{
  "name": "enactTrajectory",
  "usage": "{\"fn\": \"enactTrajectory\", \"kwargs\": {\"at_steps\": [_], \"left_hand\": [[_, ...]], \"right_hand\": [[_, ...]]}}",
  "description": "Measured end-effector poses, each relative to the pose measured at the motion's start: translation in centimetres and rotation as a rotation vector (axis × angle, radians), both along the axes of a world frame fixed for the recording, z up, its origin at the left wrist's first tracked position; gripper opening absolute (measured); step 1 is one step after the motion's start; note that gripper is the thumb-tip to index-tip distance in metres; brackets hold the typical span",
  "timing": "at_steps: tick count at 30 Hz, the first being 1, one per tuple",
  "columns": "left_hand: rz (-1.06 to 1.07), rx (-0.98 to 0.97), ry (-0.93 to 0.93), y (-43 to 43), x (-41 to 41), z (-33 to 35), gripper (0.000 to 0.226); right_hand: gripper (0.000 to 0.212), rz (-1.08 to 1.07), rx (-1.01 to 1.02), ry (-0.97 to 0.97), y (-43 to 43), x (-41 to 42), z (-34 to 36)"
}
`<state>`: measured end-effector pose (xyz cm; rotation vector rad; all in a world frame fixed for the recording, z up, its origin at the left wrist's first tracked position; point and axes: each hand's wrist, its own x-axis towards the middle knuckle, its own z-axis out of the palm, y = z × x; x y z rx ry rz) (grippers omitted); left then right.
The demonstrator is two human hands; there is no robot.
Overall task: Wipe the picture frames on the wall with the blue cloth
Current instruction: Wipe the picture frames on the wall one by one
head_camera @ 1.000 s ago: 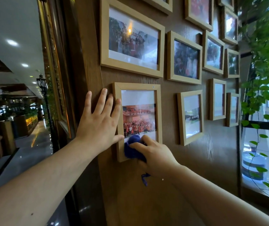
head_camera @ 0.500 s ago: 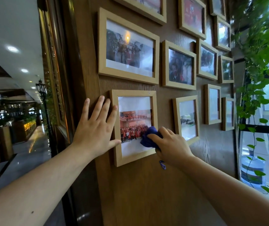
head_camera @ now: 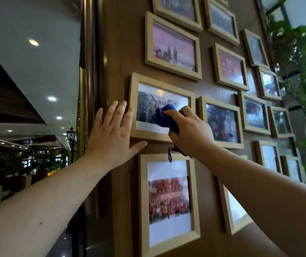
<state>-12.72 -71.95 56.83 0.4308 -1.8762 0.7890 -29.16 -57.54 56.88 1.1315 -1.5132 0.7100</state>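
Observation:
Several light wooden picture frames hang on a brown wooden wall. My right hand grips the blue cloth and presses it on the glass of a landscape frame in the middle row. My left hand lies flat, fingers spread, on the wall at that frame's left edge, its fingertips on the frame's left side. A portrait frame with a red group photo hangs just below both hands. A strand of the cloth dangles below my right hand.
The wall's left edge meets a dark polished column; beyond it a dim hall with ceiling lights opens. A green leafy plant hangs at the right by a window. More frames fill the wall above and to the right.
Both hands moved up from the lower portrait frame to the landscape frame above it. The cloth now rests on that upper frame's glass. The view tilted upward.

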Motion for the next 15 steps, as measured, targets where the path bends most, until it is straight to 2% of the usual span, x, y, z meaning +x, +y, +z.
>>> {"fn": "enactTrajectory", "kwargs": {"at_steps": [4, 8, 15], "left_hand": [[0.039, 0.033, 0.014, -0.6, -1.5, 1.8, 0.108], [0.044, 0.003, 0.049, -1.4, -2.4, 1.6, 0.105], [0.024, -0.029, 0.070, -1.8, -2.6, 1.4, 0.104]], "right_hand": [[0.050, 0.058, -0.054, 0.012, -1.8, 0.2, 4.3], [0.050, 0.104, -0.055, 0.016, -4.4, 0.7, 6.3], [0.054, -0.011, -0.037, 0.127, -4.9, -1.8, 5.9]]}}
